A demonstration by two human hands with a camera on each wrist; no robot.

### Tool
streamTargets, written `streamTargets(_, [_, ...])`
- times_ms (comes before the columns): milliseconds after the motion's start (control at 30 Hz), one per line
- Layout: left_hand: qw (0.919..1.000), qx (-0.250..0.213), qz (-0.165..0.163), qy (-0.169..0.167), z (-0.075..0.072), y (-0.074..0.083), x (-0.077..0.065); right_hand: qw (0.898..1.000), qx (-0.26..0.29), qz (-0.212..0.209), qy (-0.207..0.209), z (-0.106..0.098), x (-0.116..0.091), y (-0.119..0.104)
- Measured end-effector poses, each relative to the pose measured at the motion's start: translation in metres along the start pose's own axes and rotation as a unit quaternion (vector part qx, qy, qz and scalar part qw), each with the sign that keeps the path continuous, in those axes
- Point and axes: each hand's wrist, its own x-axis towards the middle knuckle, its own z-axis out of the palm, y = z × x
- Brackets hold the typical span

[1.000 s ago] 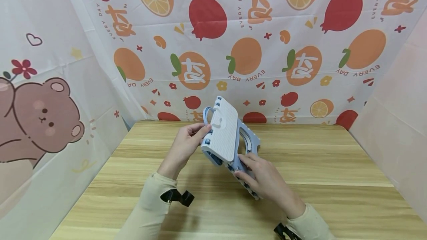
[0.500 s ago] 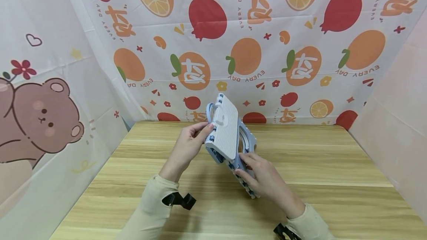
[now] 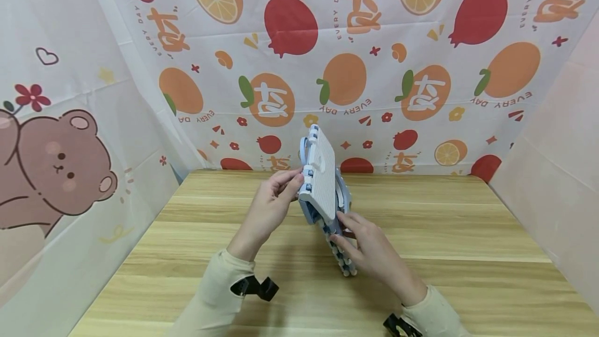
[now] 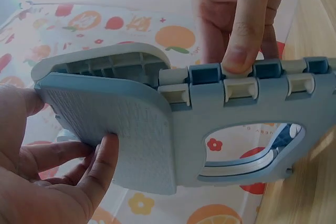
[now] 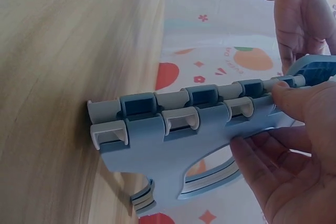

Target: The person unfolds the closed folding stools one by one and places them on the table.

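Observation:
A folding step stool (image 3: 324, 176) in white and pale blue plastic is partly folded and tilted above the table, its lower end at or near the tabletop. My left hand (image 3: 270, 199) pinches the hinged edge of its white top panel, thumb on the near side. In the left wrist view, the fingers of that hand (image 4: 58, 166) lie against the blue panel. My right hand (image 3: 374, 248) grips the stool's side panel (image 5: 157, 145) near the oval cut-out, thumb over the row of hinges. A blue carry loop (image 3: 304, 151) sticks out from the top panel.
The wood-grain table (image 3: 224, 295) stretches beneath both hands. A fruit-printed cloth (image 3: 346, 30) hangs behind its far edge, and a bear-printed cloth (image 3: 70, 165) hangs on the left. A black wrist camera (image 3: 255, 287) sits on the left sleeve.
The stool has turned so its white top appears narrower, and the two halves look closer together. My left hand has moved slightly right with the top panel; my right hand stays nearly in place.

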Motion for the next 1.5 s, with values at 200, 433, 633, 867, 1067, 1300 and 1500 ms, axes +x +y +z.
streamTargets(200, [0.9996,0.010,0.025,-0.011,0.004,0.004,-0.003,0.999,0.034,0.014,0.000,0.001,0.002,0.000])
streamTargets(433, [0.9968,0.004,0.067,-0.042,0.012,0.006,-0.005,0.997,0.069,0.022,0.000,0.002,0.002,0.004])
streamTargets(633, [0.9955,0.007,0.084,-0.045,0.018,0.001,-0.004,0.994,0.105,0.012,0.006,0.004,0.002,0.011])
streamTargets(867, [0.9954,0.056,0.033,-0.071,0.017,-0.013,0.001,0.993,0.116,0.019,0.012,0.005,0.003,0.015])
streamTargets(1067, [0.9888,0.077,-0.005,-0.128,0.016,-0.026,0.004,0.991,0.132,0.009,0.021,0.007,0.004,0.020])
streamTargets(1300, [0.9873,0.085,-0.023,-0.132,0.019,-0.031,0.006,0.990,0.138,0.021,0.019,0.005,0.005,0.019])
streamTargets(1500, [0.9878,0.090,-0.033,-0.123,0.023,-0.032,0.006,0.994,0.111,0.023,-0.001,0.004,0.006,0.023])
